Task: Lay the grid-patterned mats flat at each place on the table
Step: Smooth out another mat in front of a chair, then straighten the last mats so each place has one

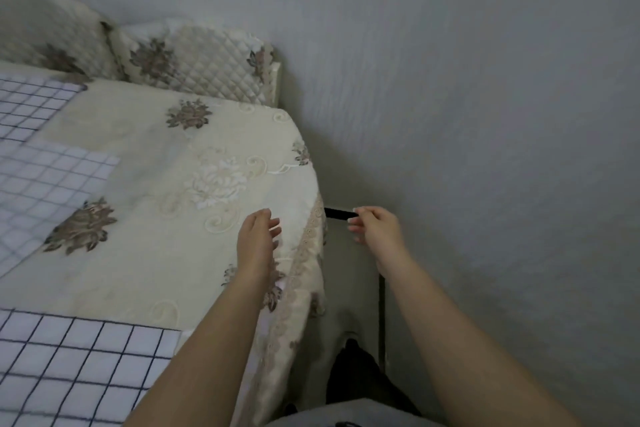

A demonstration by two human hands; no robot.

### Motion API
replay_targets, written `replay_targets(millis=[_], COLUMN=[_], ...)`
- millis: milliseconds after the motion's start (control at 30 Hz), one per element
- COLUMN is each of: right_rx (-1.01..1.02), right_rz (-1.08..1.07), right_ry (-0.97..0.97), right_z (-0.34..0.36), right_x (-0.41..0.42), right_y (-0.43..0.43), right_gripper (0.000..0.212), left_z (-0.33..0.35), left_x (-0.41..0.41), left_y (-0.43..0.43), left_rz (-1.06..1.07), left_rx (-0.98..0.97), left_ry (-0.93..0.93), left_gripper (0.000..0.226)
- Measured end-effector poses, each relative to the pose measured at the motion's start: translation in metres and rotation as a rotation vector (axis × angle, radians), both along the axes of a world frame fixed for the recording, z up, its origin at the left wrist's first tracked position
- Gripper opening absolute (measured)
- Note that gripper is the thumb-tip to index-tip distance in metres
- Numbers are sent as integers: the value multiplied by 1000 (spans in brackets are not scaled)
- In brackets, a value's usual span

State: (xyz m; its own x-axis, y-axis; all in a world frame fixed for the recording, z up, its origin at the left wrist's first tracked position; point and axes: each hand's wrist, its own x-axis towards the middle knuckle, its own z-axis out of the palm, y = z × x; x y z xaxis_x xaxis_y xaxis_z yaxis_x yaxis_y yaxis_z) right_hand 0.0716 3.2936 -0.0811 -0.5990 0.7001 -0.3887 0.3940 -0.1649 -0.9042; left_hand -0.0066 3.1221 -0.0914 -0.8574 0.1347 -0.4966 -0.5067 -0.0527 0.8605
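Three white mats with dark grid lines lie on the cream floral tablecloth: one at the near left corner, one at the middle left, one at the far left. My left hand hovers over the table's right edge with relaxed fingers and holds nothing. My right hand is off the table's right side, beside the wall, with loosely curled fingers and nothing in them.
A grey wall stands close on the right. Quilted floral chair backs stand behind the table. A dark baseboard strip shows between table and right hand. My dark shoe is on the floor.
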Motion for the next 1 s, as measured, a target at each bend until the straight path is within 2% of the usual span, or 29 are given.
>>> replay_targets(millis=[333, 600, 733, 1000], right_rx=[-49, -102, -135, -176], right_rz=[482, 789, 932, 1151], right_ry=[-25, -41, -61, -102], right_z=[-19, -14, -12, -17], right_x=[-135, -228, -255, -280], right_y=[-39, -40, -45, -87], right_gripper=[16, 17, 18, 14], left_z=[-5, -1, 2, 6], left_x=[-49, -82, -82, -77], left_y=[-59, -52, -44, -57], left_rz=[470, 852, 998, 1207], left_rx=[-32, 32, 112, 140], left_ry=[-24, -57, -68, -25], left_gripper=[23, 24, 32, 30])
